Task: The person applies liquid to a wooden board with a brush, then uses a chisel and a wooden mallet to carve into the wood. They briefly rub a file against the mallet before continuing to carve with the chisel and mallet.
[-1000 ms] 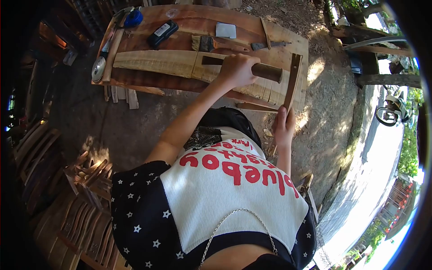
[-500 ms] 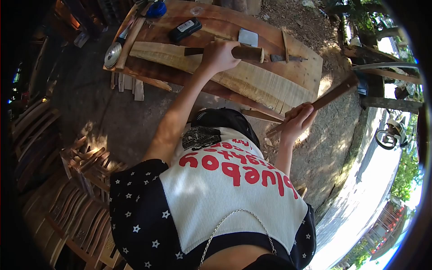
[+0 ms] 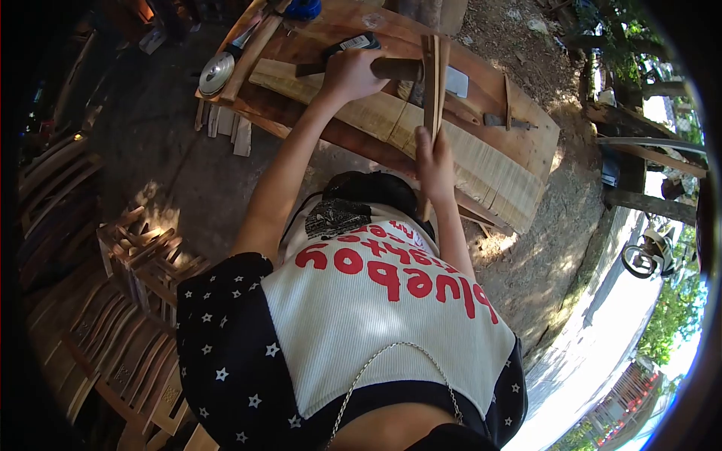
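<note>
My left hand (image 3: 352, 75) is wrapped round a dark wooden piece (image 3: 396, 69) held over the pale plank (image 3: 361, 116) on the workbench. My right hand (image 3: 435, 161) grips a long wooden stick (image 3: 432, 90), which points away from me across the plank. The stick's upper part lies by the right end of the dark piece; whether they touch I cannot tell. Just beyond my left hand is a black case with a white label (image 3: 355, 43). A pale rectangular block (image 3: 456, 81) lies right of the stick.
A metal disc tool (image 3: 216, 73) and a blue object (image 3: 303, 8) lie at the bench's left end. A dark-bladed tool (image 3: 505, 121) rests at the right. Wooden chair parts (image 3: 113, 338) stand at lower left. A motorcycle (image 3: 650, 253) is at far right.
The stick in my right hand has swung leftward and upright, to the end of the dark piece. The bench appears shifted slightly right in view. My left hand keeps its grip.
</note>
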A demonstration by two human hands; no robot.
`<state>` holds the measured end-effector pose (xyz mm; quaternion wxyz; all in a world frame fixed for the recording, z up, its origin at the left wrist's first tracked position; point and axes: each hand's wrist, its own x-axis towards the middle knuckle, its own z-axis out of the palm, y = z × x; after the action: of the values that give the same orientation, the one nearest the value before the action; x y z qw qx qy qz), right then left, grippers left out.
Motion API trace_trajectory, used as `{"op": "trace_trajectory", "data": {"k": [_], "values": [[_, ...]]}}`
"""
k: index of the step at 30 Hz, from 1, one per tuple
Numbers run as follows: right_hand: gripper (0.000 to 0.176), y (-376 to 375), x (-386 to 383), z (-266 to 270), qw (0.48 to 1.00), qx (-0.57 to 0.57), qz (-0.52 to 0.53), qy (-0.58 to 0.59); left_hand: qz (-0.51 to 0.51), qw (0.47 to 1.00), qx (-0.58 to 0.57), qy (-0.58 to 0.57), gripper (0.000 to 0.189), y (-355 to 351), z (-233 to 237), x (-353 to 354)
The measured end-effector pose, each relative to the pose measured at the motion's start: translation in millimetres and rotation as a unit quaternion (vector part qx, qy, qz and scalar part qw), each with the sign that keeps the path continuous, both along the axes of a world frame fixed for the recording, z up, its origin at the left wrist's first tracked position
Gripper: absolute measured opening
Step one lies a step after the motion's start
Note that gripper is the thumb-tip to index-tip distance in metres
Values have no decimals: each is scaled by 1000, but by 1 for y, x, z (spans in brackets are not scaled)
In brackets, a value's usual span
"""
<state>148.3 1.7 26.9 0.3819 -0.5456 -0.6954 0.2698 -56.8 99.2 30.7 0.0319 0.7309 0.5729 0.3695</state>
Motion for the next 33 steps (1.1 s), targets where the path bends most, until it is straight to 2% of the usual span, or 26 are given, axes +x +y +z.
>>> {"op": "trace_trajectory", "data": {"k": [1,3,4,6,9,10,12,14,15,16,18,20,21,24,25,26,28,30,32,33], "values": [[23,1,0,-3,1000,0,2,1,2,1000,0,1,24,1,-2,-8],[25,7,1,11,984,-121,-24,131,12,1000,9,11,23,2,-3,-27],[26,9,4,27,953,-136,-56,263,16,1000,8,10,23,1,-3,-34],[25,16,-4,50,919,-25,-110,379,8,1000,0,-23,24,-1,0,-43],[26,14,-36,22,921,-71,-80,375,10,999,29,-41,25,-2,2,-50],[29,17,-37,7,988,-101,15,113,8,999,30,-40,25,-1,2,-54],[30,18,-40,1,988,-146,40,26,34,999,-20,-1,26,-2,0,-66],[31,25,-27,18,988,-107,1,109,30,999,-13,-2,26,-1,-2,-75],[29,23,-25,45,957,-158,-43,241,26,1000,-9,-4,27,-3,-1,-76],[28,27,-26,49,942,-87,-65,317,26,1000,-10,-5,27,-5,-1,-77],[28,26,-39,45,919,-36,-106,379,24,999,-32,-10,28,-8,5,-76],[34,26,-49,15,973,-100,-5,207,33,999,-25,-3,29,-7,3,-76],[39,24,-52,7,990,-109,76,44,42,999,-18,5,29,-6,3,-77],[42,18,-26,8,981,-172,48,78,57,996,-56,31,31,-5,6,-85],[38,17,-11,9,982,-161,18,102,66,996,-42,35,30,-7,8,-84],[33,11,5,22,965,-195,-13,175,58,997,-45,34,30,-9,11,-75],[27,0,40,37,936,-235,-83,247,34,999,9,-15,27,-11,15,-54],[26,-11,76,30,932,-210,-131,265,-21,999,1,-46,25,-16,11,-3],[26,-29,105,29,914,-221,-196,278,-103,991,-80,-24,20,-28,4,64],[26,-38,116,29,913,-208,-218,276,-132,987,-84,-43,21,-39,4,101]]}}
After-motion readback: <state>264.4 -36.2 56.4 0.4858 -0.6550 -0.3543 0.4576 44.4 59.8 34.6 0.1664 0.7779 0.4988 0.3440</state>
